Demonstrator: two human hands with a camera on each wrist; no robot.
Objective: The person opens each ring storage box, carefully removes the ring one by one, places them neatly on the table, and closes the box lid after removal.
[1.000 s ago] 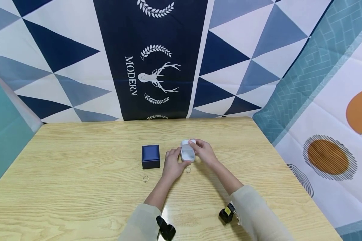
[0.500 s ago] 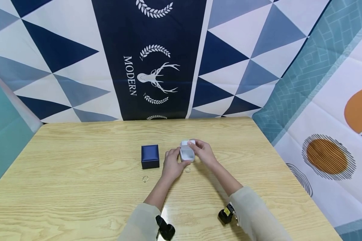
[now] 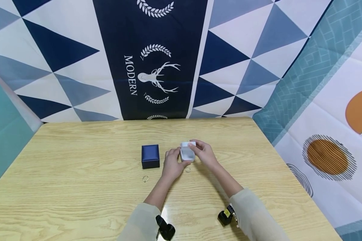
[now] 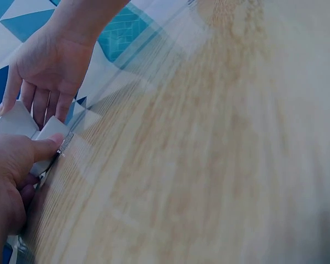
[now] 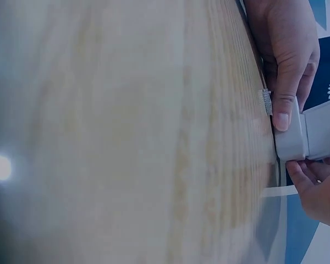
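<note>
A white ring box (image 3: pixel 187 155) stands on the table with its lid raised at the far side. My left hand (image 3: pixel 172 164) grips the base, thumb across the near face and fingers along the left side. With thumb and fingers my right hand (image 3: pixel 204 153) pinches the lid (image 5: pixel 325 129) at its right. Just in front of the box lies a small ring (image 3: pixel 188 170), which appears as a sparkling band (image 5: pixel 266 102) in the right wrist view. The palm of the right hand (image 4: pixel 58 60) faces the left wrist camera.
Left of the hands sits a dark blue box (image 3: pixel 150 156), its lid down. A second thin ring (image 3: pixel 145 179) lies on the wooden table (image 3: pixel 78 187) in front of it. Patterned cloth (image 3: pixel 157 60) hangs behind the table's far edge.
The lid's upper edge sits slightly lower in the head view than a second ago, with the right hand still on it. The left hand, both rings and the blue box stay put.
</note>
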